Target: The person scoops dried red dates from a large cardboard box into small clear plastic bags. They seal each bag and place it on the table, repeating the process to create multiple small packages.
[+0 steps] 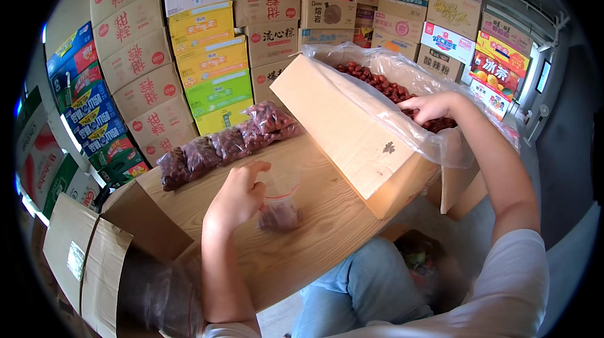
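My right hand (432, 106) reaches into a large cardboard box (344, 125) lined with clear plastic, its fingers down among dried red dates (377, 82). My left hand (240, 194) is at the upper edge of a clear zip bag (279, 213) with a red seal line, its fingers curled against the plastic. Some dates lie in the bottom of that bag, which stands on the wooden table (325, 224). Several filled bags of dates (203, 151) lie in a row behind my left hand, with one (269, 116) on top at the row's right end.
An open cardboard box (89, 253) stands at the table's left end, with clear plastic bags (160, 295) beside it. Stacked cartons (212, 64) form a wall behind the table. A dark bag (422, 262) with mixed contents is on the floor by my knee.
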A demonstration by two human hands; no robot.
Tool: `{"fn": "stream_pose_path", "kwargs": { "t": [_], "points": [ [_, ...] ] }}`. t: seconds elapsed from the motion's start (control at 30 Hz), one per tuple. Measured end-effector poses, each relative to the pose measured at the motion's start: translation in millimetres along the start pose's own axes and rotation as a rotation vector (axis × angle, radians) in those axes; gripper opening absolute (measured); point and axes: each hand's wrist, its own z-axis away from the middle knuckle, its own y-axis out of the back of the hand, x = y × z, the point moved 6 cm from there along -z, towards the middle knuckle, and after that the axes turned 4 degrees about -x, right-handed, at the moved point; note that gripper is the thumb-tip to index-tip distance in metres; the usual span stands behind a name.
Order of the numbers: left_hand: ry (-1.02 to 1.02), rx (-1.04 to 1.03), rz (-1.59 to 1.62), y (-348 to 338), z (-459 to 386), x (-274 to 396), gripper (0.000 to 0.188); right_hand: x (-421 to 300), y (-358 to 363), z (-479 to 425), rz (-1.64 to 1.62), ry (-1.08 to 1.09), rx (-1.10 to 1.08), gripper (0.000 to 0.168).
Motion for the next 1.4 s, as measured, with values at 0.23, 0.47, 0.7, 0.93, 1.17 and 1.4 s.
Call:
{"fn": "stream_pose_path", "kwargs": {
  "t": [0.23,0.47,0.7,0.93,1.17,1.4],
  "points": [
    [-0.012,0.014,-0.005,0,-1,-4,0.043,-2,-8,2,0.104,-0.022,-0.167,0.114],
    [-0.005,0.026,-0.011,0,-1,-9,0.044,-14,-11,7,0.039,-0.064,-0.132,0.107],
    [-0.008,0.007,-0.002,1,-2,-4,0.044,11,-9,3,0.16,0.033,-0.157,0.117],
    [-0.002,0.013,-0.012,3,-1,-9,0.044,2,-10,5,0.279,0.052,-0.033,0.108],
    [0.013,0.021,-0.012,4,1,-7,0.044,-10,-8,10,0.255,-0.017,0.059,0.096],
    [0.03,0.008,0.008,1,0,-3,0.044,-5,-5,7,0.224,0.021,0.139,0.092]
  ]
}}
